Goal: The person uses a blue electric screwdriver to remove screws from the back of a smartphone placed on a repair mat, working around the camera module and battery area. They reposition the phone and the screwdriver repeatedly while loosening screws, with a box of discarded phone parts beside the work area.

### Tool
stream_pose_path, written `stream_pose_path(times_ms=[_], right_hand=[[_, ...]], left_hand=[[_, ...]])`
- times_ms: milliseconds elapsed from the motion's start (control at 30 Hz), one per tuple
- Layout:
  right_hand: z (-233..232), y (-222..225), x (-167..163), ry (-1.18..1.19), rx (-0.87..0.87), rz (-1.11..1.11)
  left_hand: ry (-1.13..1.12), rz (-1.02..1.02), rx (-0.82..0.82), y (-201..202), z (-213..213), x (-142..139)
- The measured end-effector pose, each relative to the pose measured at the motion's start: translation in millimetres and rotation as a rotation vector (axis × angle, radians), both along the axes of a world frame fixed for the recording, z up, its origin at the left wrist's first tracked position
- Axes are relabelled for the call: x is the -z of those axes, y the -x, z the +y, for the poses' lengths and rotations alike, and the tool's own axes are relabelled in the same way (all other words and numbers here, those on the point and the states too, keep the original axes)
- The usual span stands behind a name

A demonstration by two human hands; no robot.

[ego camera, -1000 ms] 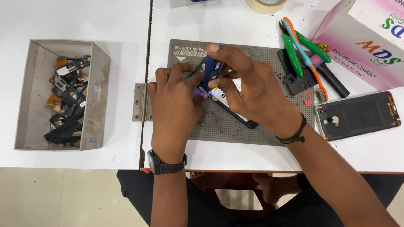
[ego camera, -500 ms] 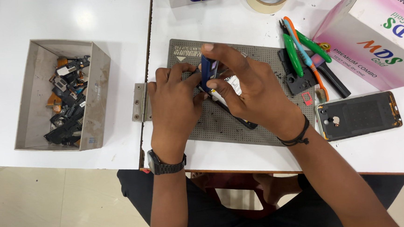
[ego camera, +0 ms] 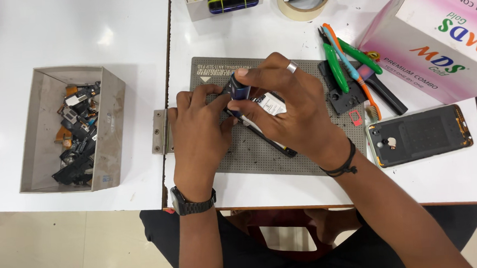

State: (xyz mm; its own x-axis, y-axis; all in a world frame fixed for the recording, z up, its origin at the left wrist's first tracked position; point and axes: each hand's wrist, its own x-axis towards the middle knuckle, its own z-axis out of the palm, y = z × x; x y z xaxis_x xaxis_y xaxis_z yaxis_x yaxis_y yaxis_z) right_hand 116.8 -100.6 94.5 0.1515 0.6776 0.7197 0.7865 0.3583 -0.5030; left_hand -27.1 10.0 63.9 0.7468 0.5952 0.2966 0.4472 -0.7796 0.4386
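On the grey perforated mat (ego camera: 251, 155), left hand (ego camera: 199, 128) steadies a dismantled black phone (ego camera: 266, 138); right hand (ego camera: 286, 106) pinches what appears to be a small blue tool (ego camera: 239, 88).

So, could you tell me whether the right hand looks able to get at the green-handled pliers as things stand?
Probably yes: the green-handled pliers lie uncovered on the table just beyond the right hand, though that hand is busy with the small dark tool.

Grey dotted mat (ego camera: 262, 160); white table (ego camera: 66, 28); green-handled pliers (ego camera: 334, 67); pink-white box (ego camera: 436, 33); beige tray (ego camera: 34, 130).
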Motion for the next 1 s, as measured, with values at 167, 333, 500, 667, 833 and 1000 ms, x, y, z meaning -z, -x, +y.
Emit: stream_pose_path(times_ms=[167, 333, 500, 667, 833, 1000], right_hand=[[-1.0, 11.0, -0.1, 0.028, -0.038, -0.013], [-0.6, 17.6, 1.1, 0.057, -0.052, -0.056], [4.7, 18.8, 3.1, 0.008, 0.010, -0.114], [8.1, 19.2, 4.8, -0.061, 0.074, -0.152], [5.0, 11.0, -0.2, -0.078, 0.101, -0.140], [3.1, 9.6, -8.0, -0.071, 0.061, -0.140]], left_hand=[[-0.021, 0.022, 0.000, -1.1, 0.9, 3.4], [-0.027, -0.075, 0.010, -0.9, 1.2, 9.7], [-0.045, -0.051, 0.024, -2.5, 2.0, 13.2], [-0.047, -0.038, 0.015, -4.3, 2.0, 11.6], [-0.033, -0.067, 0.018, -4.3, -0.8, 9.1], [-0.023, -0.051, 0.018, -6.4, -0.8, 8.7]])
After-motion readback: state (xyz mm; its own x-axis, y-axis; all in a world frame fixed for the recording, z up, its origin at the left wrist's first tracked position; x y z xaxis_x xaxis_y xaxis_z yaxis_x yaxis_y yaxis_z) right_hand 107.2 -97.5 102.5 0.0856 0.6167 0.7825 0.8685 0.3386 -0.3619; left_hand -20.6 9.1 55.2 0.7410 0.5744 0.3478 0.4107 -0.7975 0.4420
